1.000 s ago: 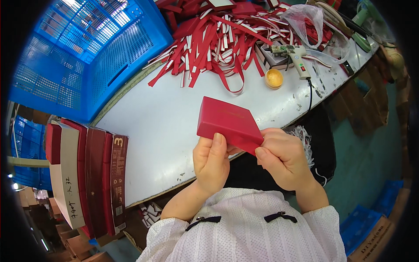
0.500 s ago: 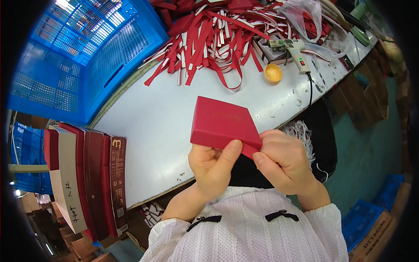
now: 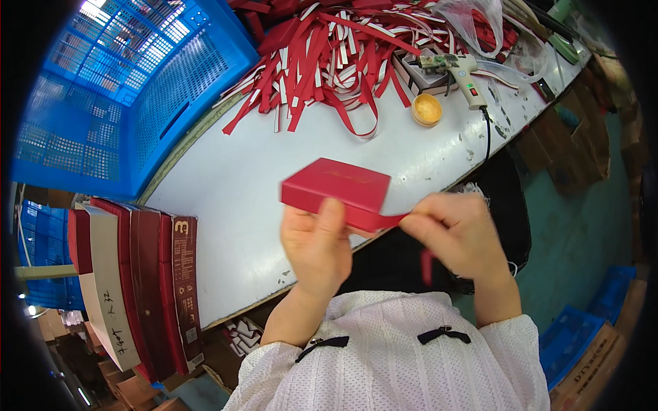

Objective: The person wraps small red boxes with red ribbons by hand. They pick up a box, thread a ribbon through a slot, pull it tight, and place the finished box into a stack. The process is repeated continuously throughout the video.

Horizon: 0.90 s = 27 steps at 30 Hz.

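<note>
My left hand (image 3: 314, 243) grips a flat red box (image 3: 336, 186) from below, its thumb against the near side wall. Faint gold lettering marks the lid. From the box's right side a red ribbon (image 3: 388, 220) runs to my right hand (image 3: 458, 233), which pinches it between thumb and fingers. The ribbon's loose end (image 3: 427, 266) hangs below that hand, smeared by motion. Both hands are held up in front of my body, over the near edge of the white table (image 3: 240, 171). The fingers of my left hand under the box are hidden.
A heap of red and white ribbons (image 3: 322, 68) lies at the back of the table. Beside it are a glue gun (image 3: 470, 83) with a black cord and a small yellow bowl (image 3: 426, 110). A blue crate (image 3: 164, 103) stands left, above upright red boxes (image 3: 147, 288).
The box has shifted left and turned flatter. My right hand has moved right, away from it, drawing the ribbon out so that a stretch now shows between box and fingers.
</note>
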Available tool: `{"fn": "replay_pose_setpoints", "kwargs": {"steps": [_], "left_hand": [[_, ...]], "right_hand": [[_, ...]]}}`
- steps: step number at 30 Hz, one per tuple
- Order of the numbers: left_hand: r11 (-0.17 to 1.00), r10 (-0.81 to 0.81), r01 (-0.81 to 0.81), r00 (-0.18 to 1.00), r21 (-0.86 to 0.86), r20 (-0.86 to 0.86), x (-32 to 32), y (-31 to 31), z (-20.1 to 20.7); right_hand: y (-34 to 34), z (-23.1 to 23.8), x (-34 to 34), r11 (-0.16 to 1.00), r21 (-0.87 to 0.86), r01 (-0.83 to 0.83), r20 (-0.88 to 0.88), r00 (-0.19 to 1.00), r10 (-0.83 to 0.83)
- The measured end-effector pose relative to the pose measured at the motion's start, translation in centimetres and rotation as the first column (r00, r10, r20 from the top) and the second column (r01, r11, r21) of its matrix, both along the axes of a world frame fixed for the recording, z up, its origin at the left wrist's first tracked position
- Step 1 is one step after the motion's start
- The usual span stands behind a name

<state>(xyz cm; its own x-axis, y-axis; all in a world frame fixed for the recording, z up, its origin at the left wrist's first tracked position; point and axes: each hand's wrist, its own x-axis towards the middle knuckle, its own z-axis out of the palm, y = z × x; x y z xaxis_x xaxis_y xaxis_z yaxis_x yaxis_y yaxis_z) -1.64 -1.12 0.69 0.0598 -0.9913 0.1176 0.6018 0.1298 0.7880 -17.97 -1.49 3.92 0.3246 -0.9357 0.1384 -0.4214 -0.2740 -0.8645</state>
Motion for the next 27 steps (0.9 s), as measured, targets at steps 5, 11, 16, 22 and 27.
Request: {"fn": "replay_pose_setpoints", "kwargs": {"steps": [5, 11, 16, 22, 27], "left_hand": [[0.978, -0.114, 0.187, 0.849, 0.093, -0.515, 2.2, -0.7, -0.7], [0.956, -0.069, 0.25, 0.704, 0.155, -0.707, 2.1, 0.0, -0.3], [0.92, -0.18, 0.381, 0.617, 0.091, -0.766, 2.4, 0.0, -1.5], [0.981, 0.016, -0.014, 1.0, -0.191, 0.009, -1.1, -0.9, -3.7], [0.988, -0.081, 0.134, 0.883, 0.082, -0.463, 0.3, -1.4, -1.8]], "right_hand": [[-0.4, -1.8, -1.5, 0.992, 0.089, 0.084, 0.255, 0.961, -0.104], [-0.9, -2.1, -0.6, 0.995, 0.092, 0.038, 0.325, 0.943, -0.066], [-0.6, -2.0, -0.3, 0.995, 0.079, 0.052, 0.35, 0.933, -0.077], [0.2, -2.6, 1.4, 0.969, -0.204, 0.14, 0.281, 0.957, -0.079], [-0.3, -2.7, -1.0, 0.968, -0.109, 0.225, 0.193, 0.96, -0.202]]}}
